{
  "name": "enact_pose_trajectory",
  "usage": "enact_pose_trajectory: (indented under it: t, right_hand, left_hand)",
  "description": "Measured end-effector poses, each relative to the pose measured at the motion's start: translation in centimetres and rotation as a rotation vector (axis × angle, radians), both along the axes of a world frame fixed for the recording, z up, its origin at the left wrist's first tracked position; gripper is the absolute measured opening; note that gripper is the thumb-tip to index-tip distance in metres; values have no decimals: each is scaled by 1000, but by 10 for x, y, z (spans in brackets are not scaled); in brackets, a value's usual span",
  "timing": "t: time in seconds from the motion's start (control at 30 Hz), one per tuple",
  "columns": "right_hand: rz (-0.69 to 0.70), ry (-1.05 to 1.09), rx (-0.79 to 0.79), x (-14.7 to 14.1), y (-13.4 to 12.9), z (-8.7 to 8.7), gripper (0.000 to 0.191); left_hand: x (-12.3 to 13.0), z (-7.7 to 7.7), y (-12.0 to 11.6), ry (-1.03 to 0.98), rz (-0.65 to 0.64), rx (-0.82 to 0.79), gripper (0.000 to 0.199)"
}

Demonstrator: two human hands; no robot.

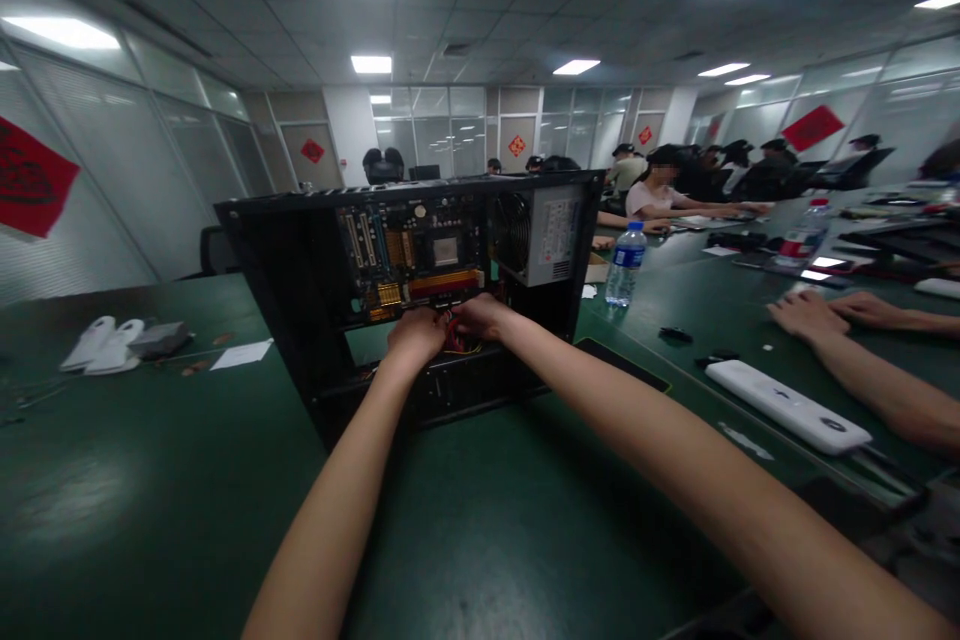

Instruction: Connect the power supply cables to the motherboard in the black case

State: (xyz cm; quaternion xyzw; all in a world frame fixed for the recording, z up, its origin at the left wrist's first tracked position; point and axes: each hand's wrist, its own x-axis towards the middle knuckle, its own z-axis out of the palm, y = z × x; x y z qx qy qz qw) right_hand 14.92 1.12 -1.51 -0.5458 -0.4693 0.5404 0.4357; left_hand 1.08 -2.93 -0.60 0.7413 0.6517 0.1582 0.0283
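Observation:
A black computer case point(274, 300) stands on the table with its side open towards me. Inside it I see a motherboard point(416, 255), and at the upper right a silver power supply point(551, 235). Both hands reach into the case, just below the board. My left hand point(418, 332) has its fingers curled at the board's lower edge; their tips are hidden. Close beside it, my right hand point(484, 315) is closed around a bundle of red, black and yellow power cables point(459, 338). Their far ends are not clear.
A water bottle point(625, 265) stands right of the case, near a black pad point(622, 365). Farther right lies a white power strip point(787, 405), close to another person's hands point(810, 313). White slippers point(105, 345), a grey block point(160, 340) and paper point(241, 354) lie left.

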Motion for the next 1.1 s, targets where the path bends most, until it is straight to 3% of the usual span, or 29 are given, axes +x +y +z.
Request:
enact_pose_trajectory:
  t: [0.2,0.37,0.53,1.0,1.1]
  right_hand:
    - [105,-320,168,25,-7,1,19]
    - [174,-639,360,29,-3,-2,23]
    - [165,-898,495,28,0,-1,24]
    - [194,-1176,523,17,-13,7,32]
    - [177,-1171,547,10,-26,17,28]
  left_hand:
    - [-14,19,6,65,-2,12,39]
    - [0,28,8,138,13,29,34]
    - [14,26,6,223,43,57,34]
    - [12,13,12,210,45,118,35]
    - [7,12,10,206,40,133,34]
